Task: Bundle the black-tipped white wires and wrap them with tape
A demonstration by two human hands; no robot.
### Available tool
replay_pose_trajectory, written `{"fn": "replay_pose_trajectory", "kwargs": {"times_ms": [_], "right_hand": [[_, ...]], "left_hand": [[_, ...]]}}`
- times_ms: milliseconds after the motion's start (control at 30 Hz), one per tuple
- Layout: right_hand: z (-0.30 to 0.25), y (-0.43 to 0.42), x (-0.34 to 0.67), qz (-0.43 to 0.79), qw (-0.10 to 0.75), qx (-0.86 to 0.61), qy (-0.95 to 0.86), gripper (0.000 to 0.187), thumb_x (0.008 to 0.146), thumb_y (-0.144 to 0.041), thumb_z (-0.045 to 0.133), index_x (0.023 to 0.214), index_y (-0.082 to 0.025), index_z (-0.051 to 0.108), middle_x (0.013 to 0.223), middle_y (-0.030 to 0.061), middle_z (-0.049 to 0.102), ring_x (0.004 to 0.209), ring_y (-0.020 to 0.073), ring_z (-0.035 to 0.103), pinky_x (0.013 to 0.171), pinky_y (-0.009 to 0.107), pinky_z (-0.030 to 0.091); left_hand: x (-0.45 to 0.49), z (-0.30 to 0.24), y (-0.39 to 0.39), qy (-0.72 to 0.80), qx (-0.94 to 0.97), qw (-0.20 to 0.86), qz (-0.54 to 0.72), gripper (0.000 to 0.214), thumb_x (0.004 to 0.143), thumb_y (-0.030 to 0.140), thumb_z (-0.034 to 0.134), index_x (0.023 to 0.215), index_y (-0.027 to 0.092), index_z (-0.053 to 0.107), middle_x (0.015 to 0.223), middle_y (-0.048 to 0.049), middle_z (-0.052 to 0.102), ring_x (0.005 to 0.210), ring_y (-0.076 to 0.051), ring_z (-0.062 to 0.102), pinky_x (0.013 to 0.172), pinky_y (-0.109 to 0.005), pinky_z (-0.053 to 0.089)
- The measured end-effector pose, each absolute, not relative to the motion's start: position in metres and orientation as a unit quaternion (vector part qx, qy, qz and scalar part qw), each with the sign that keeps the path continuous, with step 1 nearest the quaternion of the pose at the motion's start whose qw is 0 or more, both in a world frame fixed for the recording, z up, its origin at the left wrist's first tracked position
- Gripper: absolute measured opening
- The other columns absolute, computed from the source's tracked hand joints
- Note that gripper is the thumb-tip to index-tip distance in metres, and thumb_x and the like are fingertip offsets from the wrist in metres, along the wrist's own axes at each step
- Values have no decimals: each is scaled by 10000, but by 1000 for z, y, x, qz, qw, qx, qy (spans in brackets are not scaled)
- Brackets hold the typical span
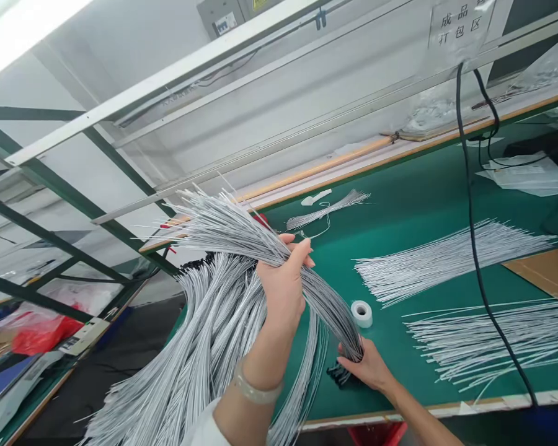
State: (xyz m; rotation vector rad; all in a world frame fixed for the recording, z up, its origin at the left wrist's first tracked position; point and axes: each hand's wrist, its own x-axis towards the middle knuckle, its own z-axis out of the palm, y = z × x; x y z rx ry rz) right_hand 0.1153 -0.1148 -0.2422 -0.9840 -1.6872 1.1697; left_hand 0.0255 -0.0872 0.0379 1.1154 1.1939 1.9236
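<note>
A thick bundle of grey wires [330,294] arches between my two hands. My left hand [286,272] is wrapped round its middle, and loose pale ends fan out to the upper left. Lower down, my right hand [365,365] grips the bundle close to its black-tipped end, just above the green table [325,396]. Beside and below my left arm lies a large heap of similar grey wires [199,347], draped over the table's edge, with black ends at the top. A white roll of tape or labels [361,314] sits near my right hand.
Two flat spreads of wires, an upper one [446,257] and a lower one [493,341], lie to the right beside cardboard [546,272]. A small tied wire bundle [328,210] rests farther back. A black cable [469,204] hangs across the right side. Shelf framing [134,111] rises behind.
</note>
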Motion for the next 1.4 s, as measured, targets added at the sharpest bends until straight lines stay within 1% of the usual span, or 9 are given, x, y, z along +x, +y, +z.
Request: {"fn": "replay_pose_trajectory", "kwargs": {"times_ms": [100, 333, 433, 500, 633, 867, 1133, 1267, 1400], "right_hand": [[-238, -113, 114, 447, 437, -397, -672, 42, 681, -198, 505, 686, -186, 545, 544, -21, 529, 506, 144, 501, 494, 260, 427], [-236, -100, 132, 461, 406, -392, -685, 108, 658, -201, 547, 763, -180, 563, 584, -31, 545, 529, 135, 495, 506, 246, 416], [-241, -102, 136, 449, 403, -408, -686, 450, 639, -345, 655, 1042, -175, 552, 891, 54, 650, 795, 230, 589, 691, 334, 477], [-247, -106, 137, 417, 404, -448, -680, 705, 576, -414, 711, 1199, -185, 473, 1111, 103, 604, 1008, 305, 540, 829, 418, 445], [-267, -119, 136, 398, 398, -478, -675, 877, 549, -416, 732, 1312, -203, 357, 1231, 120, 542, 1140, 332, 469, 927, 475, 386], [-287, -133, 109, 382, 419, -473, -675, 776, 633, -330, 668, 1322, -201, 335, 1246, 115, 535, 1127, 306, 494, 912, 461, 413], [-283, -125, 97, 324, 433, -489, -684, 248, 689, -205, 480, 916, -212, 580, 706, 27, 648, 686, 234, 619, 619, 332, 492], [-273, -119, 108, 319, 432, -474, -698, 310, 669, -172, 474, 966, -214, 551, 827, 36, 662, 784, 230, 619, 702, 343, 477], [-276, -120, 110, 261, 435, -516, -690, 417, 672, -293, 576, 1074, -203, 512, 983, 85, 650, 945, 292, 589, 882, 495, 368]], "left_hand": [[31, 42, -87, 452, 433, 276, 730, 192, 645, 193, 693, 766, 208, 545, 476, 82, 551, 452, -98, 550, 612, -287, 464], [16, 32, -82, 467, 405, 262, 741, 299, 583, 181, 725, 814, 204, 536, 535, 79, 573, 519, -133, 606, 644, -312, 482], [8, 24, -81, 465, 390, 249, 755, 300, 593, 162, 714, 814, 210, 518, 523, 83, 570, 517, -129, 601, 632, -303, 478], [3, 23, -82, 460, 390, 244, 760, 292, 602, 161, 711, 811, 212, 514, 517, 82, 565, 512, -128, 594, 602, -291, 475], [-4, 24, -90, 450, 390, 251, 763, 291, 612, 168, 712, 830, 216, 525, 536, 80, 555, 521, -129, 593, 548, -268, 472], [-12, 30, -108, 414, 398, 293, 765, 496, 623, 136, 704, 1046, 277, 487, 888, 15, 621, 561, -122, 610, 538, -272, 482], [-15, 36, -115, 434, 381, 275, 769, 326, 615, 104, 696, 884, 217, 551, 540, 66, 571, 560, -138, 592, 589, -294, 487], [-19, 36, -118, 451, 363, 236, 780, 295, 617, 117, 690, 858, 214, 551, 536, 62, 578, 556, -133, 585, 580, -284, 479], [-25, 28, -120, 459, 356, 238, 779, 287, 618, 127, 695, 854, 214, 557, 537, 58, 584, 558, -134, 580, 584, -288, 476]]}}
